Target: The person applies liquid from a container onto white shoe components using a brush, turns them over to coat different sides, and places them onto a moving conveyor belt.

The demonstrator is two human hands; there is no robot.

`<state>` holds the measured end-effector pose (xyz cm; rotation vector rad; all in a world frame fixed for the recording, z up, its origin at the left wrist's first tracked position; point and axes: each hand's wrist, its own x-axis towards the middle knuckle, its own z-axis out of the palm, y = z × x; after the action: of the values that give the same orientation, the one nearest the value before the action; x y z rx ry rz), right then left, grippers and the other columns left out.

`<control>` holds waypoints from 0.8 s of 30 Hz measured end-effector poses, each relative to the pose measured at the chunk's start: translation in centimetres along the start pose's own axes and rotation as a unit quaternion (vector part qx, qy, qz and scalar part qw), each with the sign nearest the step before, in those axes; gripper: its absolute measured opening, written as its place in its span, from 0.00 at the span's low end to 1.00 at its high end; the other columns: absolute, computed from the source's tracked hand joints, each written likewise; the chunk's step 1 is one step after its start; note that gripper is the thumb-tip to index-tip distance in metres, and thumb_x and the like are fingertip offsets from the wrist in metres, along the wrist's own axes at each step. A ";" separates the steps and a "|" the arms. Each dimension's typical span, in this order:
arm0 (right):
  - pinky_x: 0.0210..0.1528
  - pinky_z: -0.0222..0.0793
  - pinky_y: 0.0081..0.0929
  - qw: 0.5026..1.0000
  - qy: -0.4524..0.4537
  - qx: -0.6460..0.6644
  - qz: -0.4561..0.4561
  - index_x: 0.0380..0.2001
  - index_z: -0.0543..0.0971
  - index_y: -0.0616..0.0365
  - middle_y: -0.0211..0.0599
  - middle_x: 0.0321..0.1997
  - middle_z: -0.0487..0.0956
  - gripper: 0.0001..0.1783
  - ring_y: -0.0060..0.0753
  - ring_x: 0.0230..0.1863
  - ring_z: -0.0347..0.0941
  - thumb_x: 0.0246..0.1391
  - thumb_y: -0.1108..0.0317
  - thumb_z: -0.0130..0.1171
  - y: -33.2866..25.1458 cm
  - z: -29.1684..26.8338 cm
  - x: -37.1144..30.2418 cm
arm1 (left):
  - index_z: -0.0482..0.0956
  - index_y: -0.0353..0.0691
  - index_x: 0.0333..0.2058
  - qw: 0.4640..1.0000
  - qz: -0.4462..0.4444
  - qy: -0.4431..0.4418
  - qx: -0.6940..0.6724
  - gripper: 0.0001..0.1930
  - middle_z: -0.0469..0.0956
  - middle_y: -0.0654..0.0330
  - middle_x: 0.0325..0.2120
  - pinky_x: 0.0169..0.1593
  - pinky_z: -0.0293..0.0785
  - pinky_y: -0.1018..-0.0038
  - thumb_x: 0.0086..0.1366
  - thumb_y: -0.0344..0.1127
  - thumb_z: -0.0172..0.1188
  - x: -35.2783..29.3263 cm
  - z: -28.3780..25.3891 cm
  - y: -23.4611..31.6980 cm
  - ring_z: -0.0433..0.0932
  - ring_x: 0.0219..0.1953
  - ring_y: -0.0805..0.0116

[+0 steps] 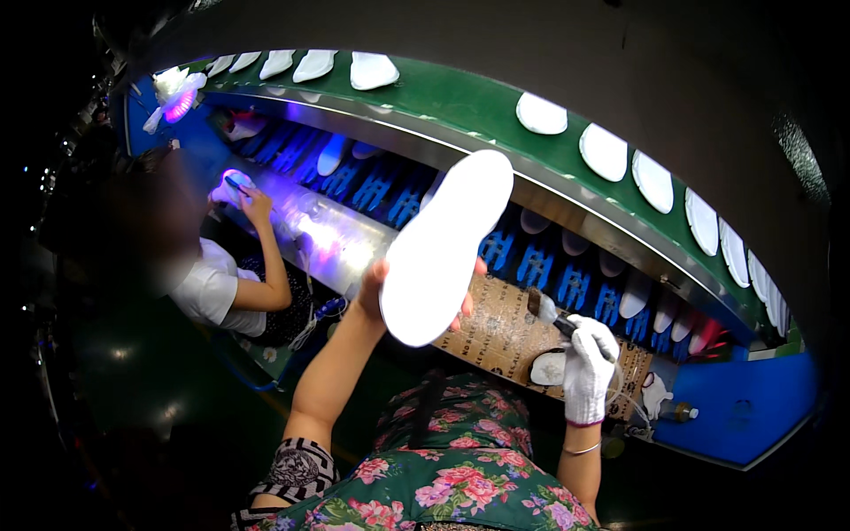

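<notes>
My bare left hand is closed around a white shoe sole, gripping its edges from both sides. The sole is tilted, its broad flat face toward me, and it hides most of my fingers. A white knit glove covers my right hand, which is closed on the dark handle of a brush. The brush's brown bristles point up and left, apart from the sole. Just left of my gloved hand, a small pale dish with a dark rim sits on the cardboard-covered ledge.
Beyond the ledge runs a row of blue racks with some soles. Behind them, a green conveyor belt carries several white soles. A co-worker sits at left, handling a sole. A bottle lies near the blue panel at right.
</notes>
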<state>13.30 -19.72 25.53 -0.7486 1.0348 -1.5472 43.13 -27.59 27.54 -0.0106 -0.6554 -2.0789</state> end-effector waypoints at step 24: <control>0.33 0.73 0.23 0.983 0.142 0.065 0.092 0.39 0.81 0.68 0.43 0.36 0.83 0.10 0.31 0.30 0.78 0.52 0.80 0.63 6.2 -0.5 -1.5 | 0.81 0.39 0.44 0.359 0.236 0.225 0.874 0.25 0.81 0.51 0.39 0.49 0.71 0.54 0.53 0.51 0.69 19.5 -11.5 10.6 0.78 0.44 0.47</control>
<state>15.84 -18.42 19.80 -0.3375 1.1626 -1.5716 43.09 -52.56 27.35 1.3228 -1.8220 0.0945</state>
